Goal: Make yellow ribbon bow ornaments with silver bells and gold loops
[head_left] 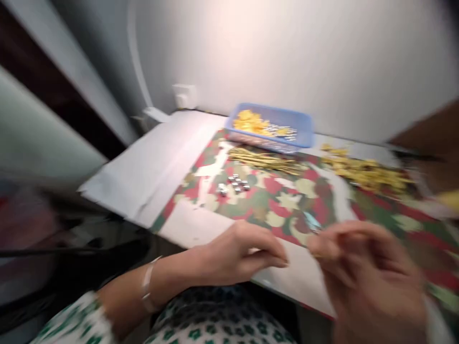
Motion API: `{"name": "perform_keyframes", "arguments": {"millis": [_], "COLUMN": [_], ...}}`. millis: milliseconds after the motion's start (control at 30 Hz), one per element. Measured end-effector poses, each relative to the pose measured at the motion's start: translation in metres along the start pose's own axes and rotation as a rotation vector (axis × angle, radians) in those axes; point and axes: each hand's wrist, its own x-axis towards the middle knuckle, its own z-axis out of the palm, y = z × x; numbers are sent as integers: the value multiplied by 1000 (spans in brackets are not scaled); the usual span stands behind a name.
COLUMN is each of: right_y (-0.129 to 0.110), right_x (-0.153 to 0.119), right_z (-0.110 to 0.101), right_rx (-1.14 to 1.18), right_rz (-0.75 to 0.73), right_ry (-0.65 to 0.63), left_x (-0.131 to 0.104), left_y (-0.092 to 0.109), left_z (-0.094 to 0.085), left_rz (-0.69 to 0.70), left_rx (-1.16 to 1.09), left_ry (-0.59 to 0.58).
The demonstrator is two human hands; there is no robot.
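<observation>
The right hand [358,258] is raised over the near part of the surface [125,167], thumb and fingers drawn together; motion blur hides whether anything is pinched there. Just beyond its fingertips shows a small light blue piece [311,221] with a darker end toward the hand, against the patterned cover [256,203]; I cannot tell whether it is held or lies there. The left hand [244,253] hangs near the front edge, fingers curled toward the thumb, and whether it grips something cannot be told either.

The blue piece looks light and perhaps stiff, small enough to suit a fingertip pinch at its middle. Farther back, the silver beads [235,183] look hard, smooth and likely to roll or slip, best taken singly by their sides. The thin yellow sticks [265,160], before the blue tray [304,131], seem light and bendable; mid-length is the steadier hold.
</observation>
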Motion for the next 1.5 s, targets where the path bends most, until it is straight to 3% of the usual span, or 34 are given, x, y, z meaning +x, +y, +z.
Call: {"name": "perform_keyframes", "arguments": {"millis": [133, 300, 533, 933, 1267, 1500], "right_y": [-4, -3, -1, 6, -1, -4], "right_x": [22, 22, 22, 18, 12, 14], "right_z": [8, 12, 11, 12, 16, 6], "right_rx": [257, 341, 401, 331, 160, 94], "right_rz": [10, 12, 67, 167, 178, 113], "right_ry": [-106, -165, -173, -107, -14, 62], "left_x": [2, 2, 2, 0, -4, -8], "left_y": [-7, -7, -5, -2, -7, -10], "left_z": [-2, 5, 4, -5, -13, -19], "left_rz": [-28, -131, -210, -273, -311, -322], "left_rx": [-69, -116, -165, -479, -544, -394], "left_ry": [60, 147, 182, 241, 359, 449]}}
